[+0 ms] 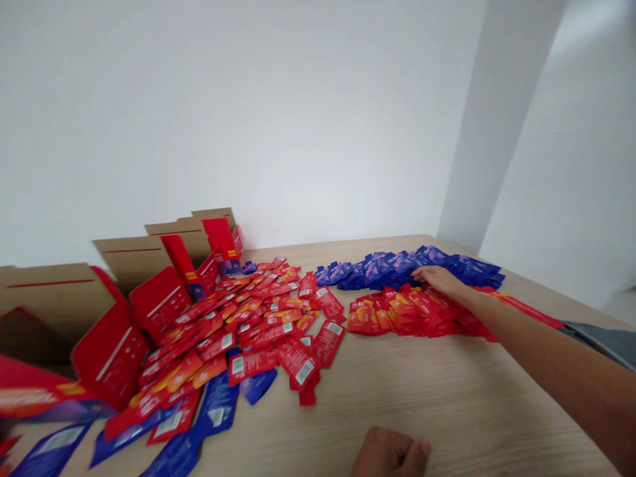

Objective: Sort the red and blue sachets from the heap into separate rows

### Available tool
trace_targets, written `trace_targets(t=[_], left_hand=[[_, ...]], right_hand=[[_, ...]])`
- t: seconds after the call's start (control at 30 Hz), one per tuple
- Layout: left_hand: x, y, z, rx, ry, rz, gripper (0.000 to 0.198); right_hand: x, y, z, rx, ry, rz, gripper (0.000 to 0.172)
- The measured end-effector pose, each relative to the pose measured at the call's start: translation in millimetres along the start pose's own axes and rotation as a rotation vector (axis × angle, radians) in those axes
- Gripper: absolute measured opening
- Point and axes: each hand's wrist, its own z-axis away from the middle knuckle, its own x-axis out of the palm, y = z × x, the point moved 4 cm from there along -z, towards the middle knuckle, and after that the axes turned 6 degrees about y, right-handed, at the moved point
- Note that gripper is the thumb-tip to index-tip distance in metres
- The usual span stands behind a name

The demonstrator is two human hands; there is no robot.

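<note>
My right hand reaches over the row of red-orange sachets, its fingertips at the near edge of the blue sachets. Whether those fingers pinch a sachet is too small to tell. My left hand rests low in the view above the bare wood, fingers curled in, with nothing visible in it. Left of centre spreads a loose heap of red sachets, several with barcodes facing up.
Open red cardboard boxes with brown raised flaps stand along the left. Blue sachets lie at the heap's near edge. The wooden table meets a white wall behind. Grey material lies at the right edge.
</note>
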Motion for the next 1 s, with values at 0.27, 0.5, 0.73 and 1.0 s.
trace_targets(t=[0.27, 0.5, 0.73, 1.0], left_hand=[[-30.3, 5.7, 15.0, -0.06, 0.096, 0.144, 0.039], [-169.9, -45.6, 118.4, 0.168, 0.671, -0.533, 0.016], [-223.5, -101.1, 209.2, -0.33, 0.879, -0.908, 0.041], [-179.2, -70.3, 153.8, -0.134, 0.802, 0.145, 0.034]], right_hand=[[72.4, -64.8, 125.4, -0.073, -0.074, -0.173, 0.024], [155.7, -148.9, 271.0, -0.467, -0.51, -0.111, 0.025], [192.6, -187.2, 324.9, -0.487, -0.624, -0.151, 0.027], [202.1, -191.7, 358.7, -0.257, -0.61, -0.343, 0.03]])
